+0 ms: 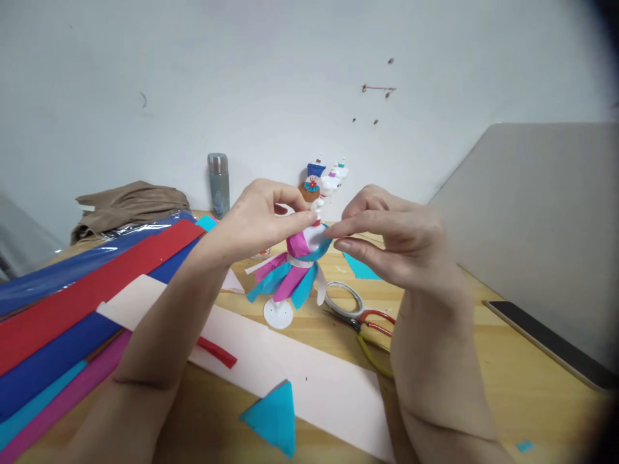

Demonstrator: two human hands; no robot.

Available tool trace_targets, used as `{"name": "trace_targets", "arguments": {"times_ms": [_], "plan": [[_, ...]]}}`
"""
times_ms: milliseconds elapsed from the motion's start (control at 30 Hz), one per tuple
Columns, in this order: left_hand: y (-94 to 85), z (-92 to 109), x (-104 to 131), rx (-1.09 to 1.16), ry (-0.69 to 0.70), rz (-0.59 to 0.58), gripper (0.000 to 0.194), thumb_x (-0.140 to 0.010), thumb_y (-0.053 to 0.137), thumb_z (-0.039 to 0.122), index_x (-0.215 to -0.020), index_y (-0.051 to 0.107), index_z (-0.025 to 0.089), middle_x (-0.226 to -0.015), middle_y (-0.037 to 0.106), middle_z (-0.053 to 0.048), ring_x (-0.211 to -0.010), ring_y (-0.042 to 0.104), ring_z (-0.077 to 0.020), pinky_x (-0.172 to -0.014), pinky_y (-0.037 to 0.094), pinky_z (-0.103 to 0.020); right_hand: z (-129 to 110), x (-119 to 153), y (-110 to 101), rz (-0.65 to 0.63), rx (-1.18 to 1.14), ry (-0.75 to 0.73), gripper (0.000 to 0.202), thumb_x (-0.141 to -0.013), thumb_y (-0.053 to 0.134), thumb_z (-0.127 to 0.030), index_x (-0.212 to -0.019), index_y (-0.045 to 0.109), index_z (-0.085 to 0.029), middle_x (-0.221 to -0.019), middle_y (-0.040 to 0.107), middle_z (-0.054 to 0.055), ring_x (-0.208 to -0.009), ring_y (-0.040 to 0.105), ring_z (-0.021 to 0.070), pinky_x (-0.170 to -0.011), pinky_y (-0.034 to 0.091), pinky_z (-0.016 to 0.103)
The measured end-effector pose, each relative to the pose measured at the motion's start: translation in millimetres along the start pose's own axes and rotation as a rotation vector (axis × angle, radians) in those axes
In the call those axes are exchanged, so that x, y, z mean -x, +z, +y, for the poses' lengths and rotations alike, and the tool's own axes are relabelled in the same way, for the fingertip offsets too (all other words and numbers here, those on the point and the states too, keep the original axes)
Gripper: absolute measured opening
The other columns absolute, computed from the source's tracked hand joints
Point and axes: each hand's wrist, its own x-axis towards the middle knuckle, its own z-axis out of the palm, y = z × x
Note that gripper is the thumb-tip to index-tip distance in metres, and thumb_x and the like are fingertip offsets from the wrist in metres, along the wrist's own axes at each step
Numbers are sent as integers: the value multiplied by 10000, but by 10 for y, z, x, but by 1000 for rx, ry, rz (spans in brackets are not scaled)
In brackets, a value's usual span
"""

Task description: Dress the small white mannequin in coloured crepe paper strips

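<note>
A small white figure wears a dress of pink, blue and white paper strips (294, 274) and stands on a round white base (278, 313). My left hand (273, 216) has its thumb and forefinger pinched at the figure's top, by a small red band (316, 223). On the figure's right side, my right hand (387, 235) holds thumb and forefinger close together at the edge of the blue paper; whether anything is between them is too small to tell. Behind the hands stand more decorated figures, one white (331, 185) and one with a blue top (316, 170).
Scissors (360, 316) and a tape roll lie right of the figure. A pale paper strip (271, 348), a blue triangle (275, 417) and coloured sheets (97, 283) cover the front and left. A flask (218, 185), brown cloth (130, 206) and phone (551, 341) lie farther out.
</note>
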Motion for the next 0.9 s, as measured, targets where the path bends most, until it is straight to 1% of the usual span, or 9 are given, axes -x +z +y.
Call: {"name": "trace_targets", "arguments": {"times_ms": [133,267,400,633,800,900], "plan": [[3,11,4,-5,8,1,147,-842,714,229,-732,751,139,-778,755,-59,-810,717,-191,-776,570,-293,8,4,22,-48,111,-6,147,-904,684,-176,-911,780,-288,-753,595,18,-721,573,176,-638,483,344],[1,27,9,-47,28,14,165,-840,702,205,-687,727,148,-775,759,-49,-843,721,-195,-839,567,-303,-15,-13,49,-81,161,-12,166,-937,634,-181,-866,761,-263,-748,576,26,-736,558,184,-670,479,354],[4,38,14,-76,48,10,194,-839,670,182,-650,706,155,-781,765,-40,-836,715,-187,-799,544,-288,-47,-35,69,-124,180,-15,189,-949,607,-171,-842,736,-257,-742,556,27,-742,554,190,-689,478,360],[20,50,15,-66,64,7,204,-830,654,189,-637,711,159,-741,749,-28,-778,678,-181,-714,489,-297,-42,-36,128,-84,191,-78,188,-960,565,-143,-836,665,-243,-772,555,30,-787,563,202,-722,476,366],[28,49,10,-68,72,8,204,-827,654,181,-631,701,147,-673,701,-8,-725,625,-145,-688,460,-272,-51,-50,146,-69,205,-102,185,-950,560,-108,-828,627,-229,-777,568,29,-790,558,194,-714,472,352],[30,41,9,-48,69,-3,204,-829,648,173,-633,699,146,-652,681,-1,-705,607,-129,-665,455,-253,-63,-61,176,-49,205,-92,187,-937,560,-101,-819,635,-224,-772,584,32,-775,566,194,-698,473,350]]}}
